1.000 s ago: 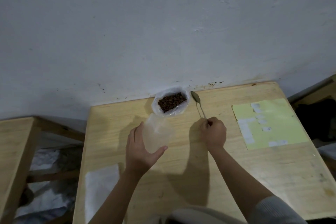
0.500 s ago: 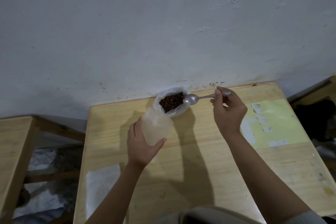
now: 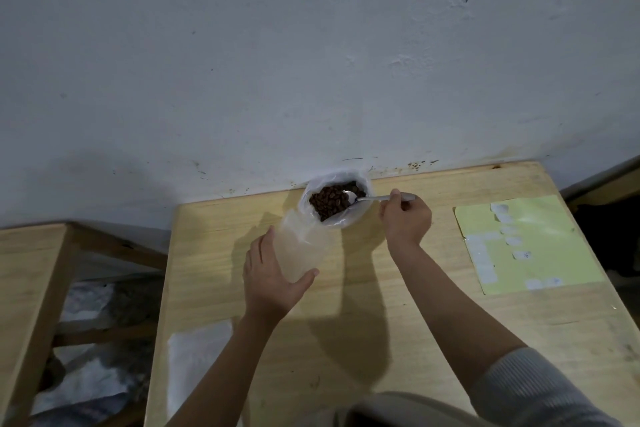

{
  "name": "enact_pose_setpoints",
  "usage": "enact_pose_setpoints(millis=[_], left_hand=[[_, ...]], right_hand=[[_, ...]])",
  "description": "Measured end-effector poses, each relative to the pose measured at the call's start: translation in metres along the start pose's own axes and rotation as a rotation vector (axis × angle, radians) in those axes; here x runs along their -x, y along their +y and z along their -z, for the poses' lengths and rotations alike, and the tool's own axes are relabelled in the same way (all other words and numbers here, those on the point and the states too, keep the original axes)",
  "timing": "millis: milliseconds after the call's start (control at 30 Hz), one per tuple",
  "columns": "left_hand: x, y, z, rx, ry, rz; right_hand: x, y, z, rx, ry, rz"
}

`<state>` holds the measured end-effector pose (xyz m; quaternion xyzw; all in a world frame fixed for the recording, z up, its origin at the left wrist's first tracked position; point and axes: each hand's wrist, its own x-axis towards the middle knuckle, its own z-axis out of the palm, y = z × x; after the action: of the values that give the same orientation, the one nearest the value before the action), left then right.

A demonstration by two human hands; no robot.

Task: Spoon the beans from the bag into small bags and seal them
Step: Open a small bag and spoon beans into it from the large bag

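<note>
right hand [image 3: 406,222] pinching spoon [image 3: 375,198], bowl half buried in beans [image 3: 329,202], left hand [image 3: 273,279] gripping small bag [image 3: 299,248]

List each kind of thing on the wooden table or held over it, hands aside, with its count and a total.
Bag of beans: 1
Small bag, held by the left hand: 1
Spoon: 1
Flat clear bags: 1 pile
Yellow label sheet: 1
Total: 5

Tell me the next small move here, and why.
Probably dig the spoon down and lift a load of beans: the right hand has its bowl in the bag, and the left hand holds the small bag, seemingly empty, beside it.
</note>
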<state>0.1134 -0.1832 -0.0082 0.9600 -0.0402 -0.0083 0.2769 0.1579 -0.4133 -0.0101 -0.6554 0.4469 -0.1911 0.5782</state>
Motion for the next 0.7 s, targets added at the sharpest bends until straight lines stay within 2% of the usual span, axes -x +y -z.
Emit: enact_pose_setpoints(millis=[200, 400, 533, 700], left_hand=[[-0.004, 0.002, 0.000, -0.034, 0.009, -0.007], [-0.009, 0.011, 0.000, -0.061, 0.003, 0.016], [-0.014, 0.018, -0.004, -0.073, -0.001, -0.005], [-0.017, 0.023, -0.005, -0.064, 0.023, -0.040]], right_hand=[[0.001, -0.014, 0.009, -0.158, 0.022, -0.156], [0.006, -0.035, 0.025, -0.247, -0.016, -0.146], [0.017, -0.045, 0.033, -0.242, -0.128, -0.062], [0.032, -0.047, 0.038, -0.169, -0.320, 0.182]])
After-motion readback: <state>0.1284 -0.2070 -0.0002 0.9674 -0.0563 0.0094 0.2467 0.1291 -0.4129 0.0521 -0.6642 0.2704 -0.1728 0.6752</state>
